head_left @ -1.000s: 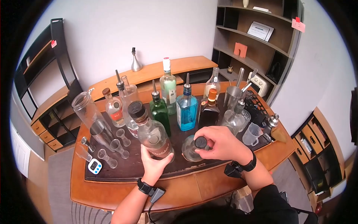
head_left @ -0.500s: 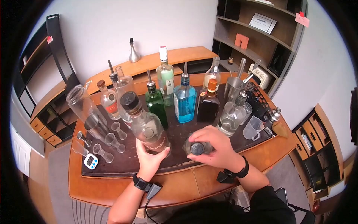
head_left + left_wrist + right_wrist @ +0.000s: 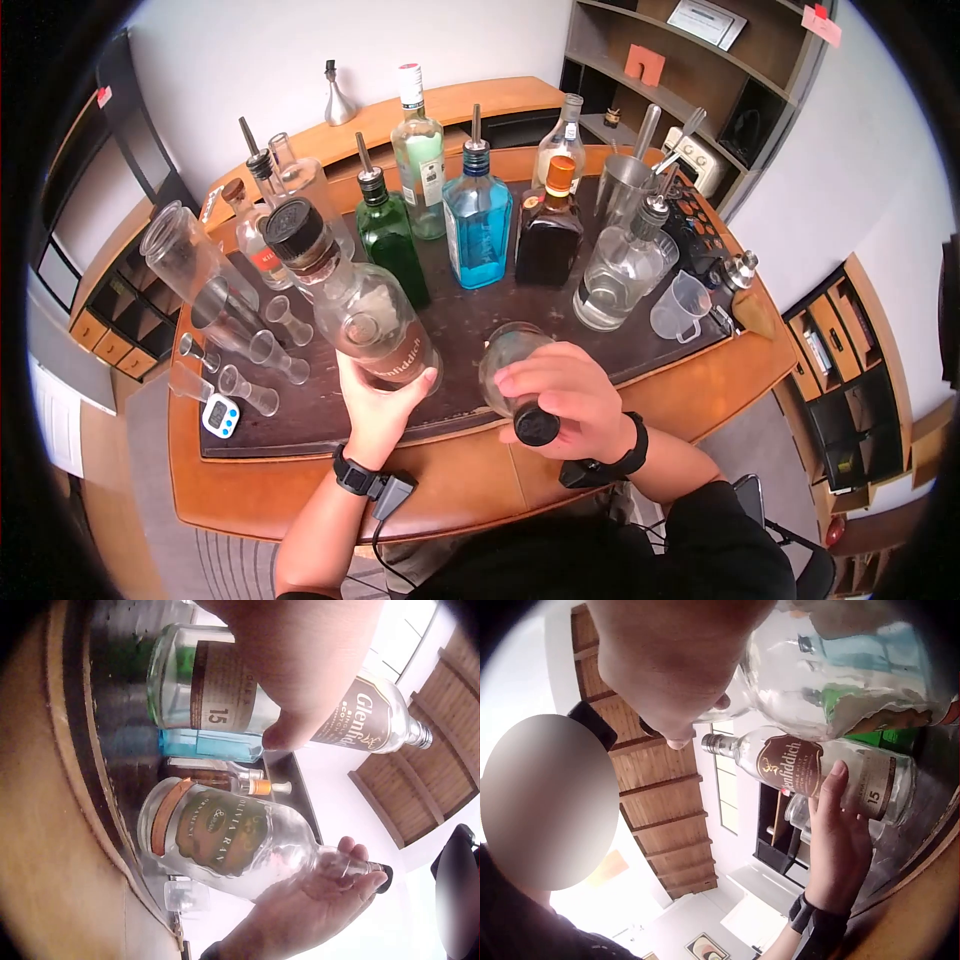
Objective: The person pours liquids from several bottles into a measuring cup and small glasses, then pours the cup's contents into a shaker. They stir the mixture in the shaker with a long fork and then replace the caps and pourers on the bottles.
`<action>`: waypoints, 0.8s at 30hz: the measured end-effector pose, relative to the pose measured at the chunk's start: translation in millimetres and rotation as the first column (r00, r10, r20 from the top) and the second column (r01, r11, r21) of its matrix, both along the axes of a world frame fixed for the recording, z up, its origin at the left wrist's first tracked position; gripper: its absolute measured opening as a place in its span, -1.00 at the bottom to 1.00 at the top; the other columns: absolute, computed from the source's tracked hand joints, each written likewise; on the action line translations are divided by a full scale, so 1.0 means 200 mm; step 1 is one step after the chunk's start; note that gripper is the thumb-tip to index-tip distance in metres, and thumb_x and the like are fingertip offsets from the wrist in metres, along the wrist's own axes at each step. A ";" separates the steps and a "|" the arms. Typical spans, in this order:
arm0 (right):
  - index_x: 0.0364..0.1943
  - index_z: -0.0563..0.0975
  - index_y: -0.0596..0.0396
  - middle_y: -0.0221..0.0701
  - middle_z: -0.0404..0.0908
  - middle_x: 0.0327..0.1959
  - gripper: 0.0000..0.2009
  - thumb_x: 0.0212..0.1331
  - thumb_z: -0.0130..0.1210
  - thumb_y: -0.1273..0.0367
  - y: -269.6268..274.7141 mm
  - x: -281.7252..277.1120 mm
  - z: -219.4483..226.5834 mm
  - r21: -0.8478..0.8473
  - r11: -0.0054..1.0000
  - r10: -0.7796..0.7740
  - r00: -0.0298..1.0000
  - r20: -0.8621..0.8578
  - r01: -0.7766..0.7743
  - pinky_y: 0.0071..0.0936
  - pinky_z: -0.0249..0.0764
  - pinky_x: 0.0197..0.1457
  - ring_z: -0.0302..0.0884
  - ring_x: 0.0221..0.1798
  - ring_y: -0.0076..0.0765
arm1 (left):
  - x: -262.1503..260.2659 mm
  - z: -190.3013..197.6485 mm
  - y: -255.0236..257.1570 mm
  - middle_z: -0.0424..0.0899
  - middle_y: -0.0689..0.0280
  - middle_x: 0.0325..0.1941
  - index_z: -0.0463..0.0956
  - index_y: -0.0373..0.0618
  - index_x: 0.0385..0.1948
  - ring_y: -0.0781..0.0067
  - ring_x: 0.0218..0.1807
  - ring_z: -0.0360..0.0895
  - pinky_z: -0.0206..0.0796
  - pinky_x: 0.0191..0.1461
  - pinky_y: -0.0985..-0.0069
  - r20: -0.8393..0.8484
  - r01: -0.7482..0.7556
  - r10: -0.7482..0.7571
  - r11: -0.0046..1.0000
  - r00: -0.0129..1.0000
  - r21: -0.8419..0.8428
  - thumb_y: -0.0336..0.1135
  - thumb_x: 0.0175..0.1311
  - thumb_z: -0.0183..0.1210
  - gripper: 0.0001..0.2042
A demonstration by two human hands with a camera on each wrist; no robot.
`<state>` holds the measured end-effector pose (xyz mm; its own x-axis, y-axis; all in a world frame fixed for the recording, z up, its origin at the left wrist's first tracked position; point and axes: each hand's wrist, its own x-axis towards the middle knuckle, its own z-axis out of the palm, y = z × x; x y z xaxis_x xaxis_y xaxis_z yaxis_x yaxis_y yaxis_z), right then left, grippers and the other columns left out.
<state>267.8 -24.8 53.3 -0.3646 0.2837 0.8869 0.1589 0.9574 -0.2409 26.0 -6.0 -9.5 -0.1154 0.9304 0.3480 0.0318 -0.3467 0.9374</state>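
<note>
My left hand (image 3: 378, 408) grips a clear Glenfiddich whisky bottle (image 3: 378, 312) round its lower body, thumb on the right side. This bottle has a dark cap (image 3: 297, 232) and a brown label, which faces away from me. In my right hand (image 3: 575, 398) is the neck of a second clear glass bottle (image 3: 512, 350), its black top (image 3: 537, 425) pointing toward me. The left wrist view shows that bottle's green and gold label (image 3: 221, 831), with fingers curled round the neck just below the top. The two bottles stand side by side, a gap between them.
Behind stand a green bottle (image 3: 392, 240), a blue bottle (image 3: 480, 235), a dark brown bottle (image 3: 548, 240) and a clear bottle with pourer (image 3: 608, 280). Several small glasses (image 3: 280, 357) and a white timer (image 3: 220, 415) sit left; a plastic jug (image 3: 681, 307) stands right.
The view has tilted downward. My right hand has shifted from the black top to fingers round the neck, and that top has come toward me. The left hand keeps its hold on the whisky bottle.
</note>
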 end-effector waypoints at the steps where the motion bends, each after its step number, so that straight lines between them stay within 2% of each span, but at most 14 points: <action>1: 0.33 0.28 -0.09 -0.22 0.72 -0.05 -0.21 0.01 0.52 0.30 0.00 0.00 0.00 0.000 1.000 0.002 1.000 0.000 -0.002 -0.19 0.52 -0.05 0.75 -0.08 -0.01 | 0.00 0.00 0.00 0.43 0.18 0.27 0.17 -0.17 0.33 0.30 0.29 0.45 0.34 0.36 0.30 -0.003 0.002 -0.002 1.000 1.000 0.004 -0.44 -0.05 0.54 -0.14; 4: 0.34 0.26 -0.10 -0.22 0.71 -0.05 -0.21 0.02 0.51 0.30 0.00 0.00 0.00 0.006 1.000 0.001 1.000 -0.007 0.000 -0.18 0.52 -0.04 0.75 -0.08 -0.01 | 0.00 0.00 0.00 0.42 0.22 0.24 0.16 -0.18 0.30 0.35 0.25 0.46 0.34 0.34 0.35 -0.043 0.013 -0.010 0.998 0.999 0.055 -0.53 0.00 0.50 -0.19; 6: 0.01 0.39 0.02 -0.26 0.71 -0.11 -0.42 -0.05 0.54 0.31 0.00 -0.01 -0.01 -0.014 1.000 -0.008 0.997 -0.070 0.007 -0.20 0.56 -0.05 0.74 -0.10 -0.05 | 0.00 0.01 0.00 0.43 0.20 0.26 0.18 -0.17 0.31 0.33 0.27 0.45 0.33 0.36 0.32 -0.030 0.006 -0.004 0.999 1.000 0.052 -0.48 -0.03 0.52 -0.17; 7: 0.01 0.39 0.02 -0.26 0.71 -0.11 -0.42 -0.05 0.54 0.31 0.00 -0.01 -0.01 -0.011 1.000 -0.005 0.998 -0.069 0.004 -0.20 0.56 -0.05 0.74 -0.10 -0.05 | 0.00 0.01 0.00 0.44 0.18 0.27 0.19 -0.17 0.32 0.30 0.29 0.44 0.31 0.37 0.29 -0.018 0.002 -0.001 0.999 1.000 0.045 -0.42 -0.05 0.54 -0.15; 12: 0.18 0.36 -0.03 -0.24 0.71 -0.09 -0.33 -0.02 0.52 0.33 0.00 -0.01 -0.01 0.006 1.000 0.010 0.997 -0.077 -0.010 -0.19 0.56 -0.05 0.74 -0.10 -0.05 | -0.01 -0.01 0.01 0.44 0.17 0.27 0.18 -0.18 0.32 0.29 0.30 0.43 0.29 0.39 0.29 -0.028 -0.009 0.010 0.999 1.000 0.034 -0.41 -0.06 0.55 -0.14; 16: 0.20 0.34 -0.04 -0.23 0.71 -0.07 -0.33 0.00 0.48 0.42 0.01 0.00 -0.01 -0.002 1.000 0.027 0.997 -0.079 -0.027 -0.16 0.56 -0.04 0.74 -0.08 -0.03 | -0.01 0.00 0.01 0.44 0.17 0.28 0.18 -0.18 0.33 0.28 0.30 0.43 0.28 0.40 0.28 -0.038 -0.011 0.013 0.998 0.999 0.059 -0.41 -0.07 0.55 -0.13; 21: 0.20 0.33 -0.06 -0.15 0.66 0.03 -0.34 -0.03 0.37 0.54 0.01 -0.02 -0.02 -0.121 0.986 0.089 0.973 -0.213 -0.116 -0.05 0.46 0.15 0.67 0.05 0.00 | 0.01 0.00 0.00 0.45 0.17 0.26 0.20 -0.18 0.31 0.30 0.30 0.43 0.28 0.39 0.28 -0.013 -0.002 0.002 0.999 1.000 0.042 -0.43 -0.07 0.54 -0.15; 22: 0.22 0.31 -0.06 -0.17 0.65 0.04 -0.38 0.05 0.35 0.47 0.02 0.01 -0.06 -0.143 0.980 0.105 0.973 -0.206 -0.136 -0.04 0.40 0.19 0.65 0.03 -0.04 | 0.01 0.01 0.00 0.45 0.18 0.26 0.21 -0.18 0.30 0.30 0.29 0.43 0.28 0.39 0.28 -0.006 0.002 -0.001 0.999 1.000 0.036 -0.44 -0.07 0.54 -0.16; 24: 0.19 0.29 -0.02 -0.21 0.65 -0.02 -0.46 0.20 0.33 0.30 0.03 0.01 -0.08 -0.153 0.982 0.078 0.970 -0.229 -0.115 -0.07 0.40 0.15 0.62 -0.05 -0.11 | 0.02 0.05 0.00 0.47 0.20 0.23 0.23 -0.17 0.26 0.33 0.27 0.44 0.30 0.38 0.30 0.018 0.001 -0.002 0.997 1.000 0.075 -0.45 -0.08 0.55 -0.19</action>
